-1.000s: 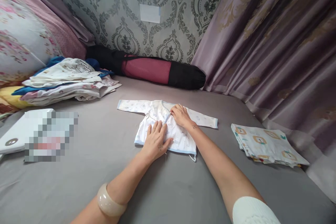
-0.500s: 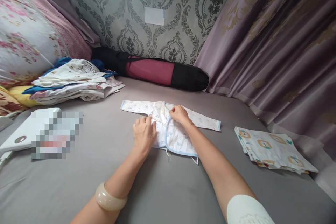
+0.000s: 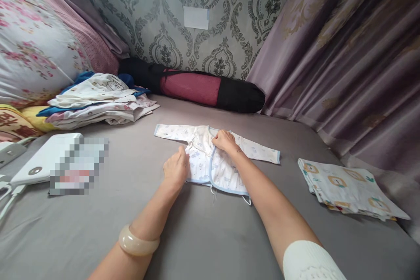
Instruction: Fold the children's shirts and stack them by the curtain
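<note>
A small white baby shirt with pale blue edging and a faint blue print lies spread on the grey bed sheet. Its sleeves stretch out to both sides, and white ties hang from the lower hem. My left hand is closed at the shirt's left side edge, fingers bent around the fabric there. Near the neckline, my right hand pinches the blue-edged front flap. Its forearm crosses over the right part of the shirt and hides some of it.
Folded printed cloth lies at the right. Stacked clothes, a white power bank and a blurred flat item are at the left. A long black and maroon bag lies along the wall, beside purple curtains.
My left hand has shifted from the shirt's front to its left side edge, its fingers now closed. My right hand stays at the neckline. The view has moved slightly left.
</note>
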Tool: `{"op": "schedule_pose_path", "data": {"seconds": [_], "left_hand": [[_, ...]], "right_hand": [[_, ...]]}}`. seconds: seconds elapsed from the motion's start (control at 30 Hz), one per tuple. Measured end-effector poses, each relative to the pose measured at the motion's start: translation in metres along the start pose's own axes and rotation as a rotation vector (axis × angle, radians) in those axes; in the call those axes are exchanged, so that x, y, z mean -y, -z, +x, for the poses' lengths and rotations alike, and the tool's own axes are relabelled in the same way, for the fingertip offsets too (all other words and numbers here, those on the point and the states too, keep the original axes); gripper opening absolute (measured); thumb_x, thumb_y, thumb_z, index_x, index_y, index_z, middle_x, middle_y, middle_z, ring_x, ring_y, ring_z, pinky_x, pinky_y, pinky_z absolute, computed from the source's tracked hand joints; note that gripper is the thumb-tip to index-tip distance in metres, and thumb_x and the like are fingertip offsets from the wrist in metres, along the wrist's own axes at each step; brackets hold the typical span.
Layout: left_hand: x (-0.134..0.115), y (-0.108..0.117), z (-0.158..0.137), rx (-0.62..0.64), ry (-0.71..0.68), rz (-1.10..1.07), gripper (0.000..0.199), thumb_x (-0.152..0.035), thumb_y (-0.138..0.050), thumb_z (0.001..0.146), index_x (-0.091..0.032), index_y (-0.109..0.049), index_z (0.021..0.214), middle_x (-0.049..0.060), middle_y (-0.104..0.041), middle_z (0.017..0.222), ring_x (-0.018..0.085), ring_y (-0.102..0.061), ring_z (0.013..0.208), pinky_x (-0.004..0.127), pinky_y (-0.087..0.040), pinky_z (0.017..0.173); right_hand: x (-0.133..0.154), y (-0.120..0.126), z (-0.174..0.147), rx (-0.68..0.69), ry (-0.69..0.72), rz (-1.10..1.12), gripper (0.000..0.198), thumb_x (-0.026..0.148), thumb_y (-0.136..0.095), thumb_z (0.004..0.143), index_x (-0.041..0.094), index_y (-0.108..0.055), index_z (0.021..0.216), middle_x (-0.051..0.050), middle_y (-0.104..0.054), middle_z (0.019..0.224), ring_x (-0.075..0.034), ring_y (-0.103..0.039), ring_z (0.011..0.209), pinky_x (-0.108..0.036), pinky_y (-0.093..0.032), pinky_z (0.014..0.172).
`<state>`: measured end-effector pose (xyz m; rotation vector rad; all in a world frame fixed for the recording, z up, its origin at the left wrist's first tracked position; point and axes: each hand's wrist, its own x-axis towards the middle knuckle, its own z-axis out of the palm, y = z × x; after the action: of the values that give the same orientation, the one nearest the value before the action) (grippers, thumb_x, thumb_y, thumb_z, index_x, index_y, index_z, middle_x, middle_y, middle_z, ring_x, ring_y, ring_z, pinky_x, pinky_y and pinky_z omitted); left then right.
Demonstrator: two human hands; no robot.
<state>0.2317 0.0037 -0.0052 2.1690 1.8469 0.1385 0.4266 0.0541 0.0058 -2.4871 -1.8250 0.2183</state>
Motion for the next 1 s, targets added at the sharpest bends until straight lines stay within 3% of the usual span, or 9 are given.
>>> {"op": "schedule_pose_path", "data": {"seconds": [0.17,0.27,0.37,0.5,0.57,0.63,0.77,0.87,1.0], "left_hand": [[0.001,0.007,-0.001,0.011,-0.007,-0.012,0.031,-0.025,-0.034,0.096,-0.017,-0.049,0.122,0.015,-0.070,0.098,0.030,-0.068,0.088,0.035,-0.045,0.070],[-0.003,0.011,-0.003,0.008,-0.009,0.036,0.031,-0.021,-0.034,0.095,-0.017,-0.051,0.121,0.014,-0.068,0.097,0.027,-0.067,0.085,0.033,-0.045,0.069],[-0.006,0.011,-0.006,-0.091,-0.057,0.133,0.031,-0.015,-0.037,0.092,-0.016,-0.053,0.119,0.016,-0.063,0.104,0.028,-0.064,0.094,0.035,-0.047,0.074],[-0.008,-0.003,-0.003,-0.263,-0.380,0.053,0.031,-0.012,-0.042,0.090,-0.016,-0.055,0.117,0.016,-0.058,0.120,0.030,-0.054,0.115,0.044,-0.045,0.094],[-0.009,-0.017,0.000,-0.311,-0.543,-0.073,0.030,-0.012,-0.040,0.091,-0.016,-0.055,0.117,0.016,-0.057,0.125,0.027,-0.051,0.122,0.043,-0.042,0.103],[-0.009,-0.031,0.003,-0.334,-0.608,-0.172,0.033,-0.011,-0.037,0.092,-0.016,-0.054,0.120,0.015,-0.058,0.126,0.025,-0.050,0.125,0.043,-0.040,0.108],[-0.010,-0.056,0.006,-0.258,-0.575,-0.133,0.044,-0.011,-0.039,0.089,-0.010,-0.048,0.132,0.019,-0.052,0.138,0.029,-0.042,0.136,0.049,-0.036,0.112],[-0.009,-0.065,0.005,-0.186,-0.538,-0.042,0.053,-0.011,-0.041,0.087,-0.005,-0.043,0.140,0.022,-0.043,0.148,0.032,-0.035,0.142,0.050,-0.030,0.115],[-0.010,-0.065,0.004,-0.180,-0.516,-0.012,0.052,-0.014,-0.038,0.091,-0.007,-0.042,0.142,0.020,-0.042,0.150,0.031,-0.033,0.143,0.048,-0.029,0.116]], "right_hand": [[0.002,-0.004,-0.009,-0.116,0.007,-0.084,0.037,0.014,-0.041,0.089,0.014,-0.068,0.115,-0.019,-0.063,0.119,-0.027,-0.057,0.113,-0.037,-0.038,0.098],[-0.001,-0.007,-0.009,-0.105,-0.001,-0.072,0.038,0.013,-0.038,0.091,0.015,-0.066,0.116,-0.018,-0.062,0.119,-0.026,-0.057,0.112,-0.035,-0.039,0.096],[-0.005,-0.006,-0.008,-0.070,0.015,-0.037,0.034,0.017,-0.039,0.093,0.016,-0.066,0.113,-0.014,-0.064,0.116,-0.024,-0.058,0.109,-0.033,-0.040,0.092],[-0.008,-0.005,-0.015,-0.108,0.066,-0.019,0.035,0.023,-0.034,0.098,0.018,-0.066,0.111,-0.012,-0.064,0.117,-0.024,-0.056,0.112,-0.033,-0.039,0.095],[-0.008,-0.007,-0.022,-0.144,0.183,0.019,0.039,0.021,-0.029,0.099,0.018,-0.065,0.115,-0.011,-0.063,0.122,-0.023,-0.053,0.118,-0.033,-0.036,0.100],[-0.008,-0.012,-0.031,-0.122,0.361,0.086,0.041,0.022,-0.027,0.100,0.020,-0.061,0.123,-0.009,-0.060,0.132,-0.020,-0.049,0.126,-0.033,-0.032,0.107],[-0.009,-0.025,-0.040,0.000,0.543,0.156,0.049,0.031,-0.025,0.101,0.016,-0.044,0.144,-0.009,-0.040,0.154,-0.018,-0.028,0.144,-0.039,-0.015,0.119],[-0.008,-0.032,-0.037,0.048,0.541,0.149,0.056,0.035,-0.021,0.101,0.012,-0.034,0.150,-0.009,-0.027,0.159,-0.018,-0.018,0.148,-0.040,-0.008,0.121],[-0.001,-0.034,-0.022,0.057,0.522,0.129,0.057,0.036,-0.019,0.101,0.013,-0.030,0.152,-0.008,-0.023,0.160,-0.017,-0.015,0.149,-0.040,-0.003,0.121]]}}
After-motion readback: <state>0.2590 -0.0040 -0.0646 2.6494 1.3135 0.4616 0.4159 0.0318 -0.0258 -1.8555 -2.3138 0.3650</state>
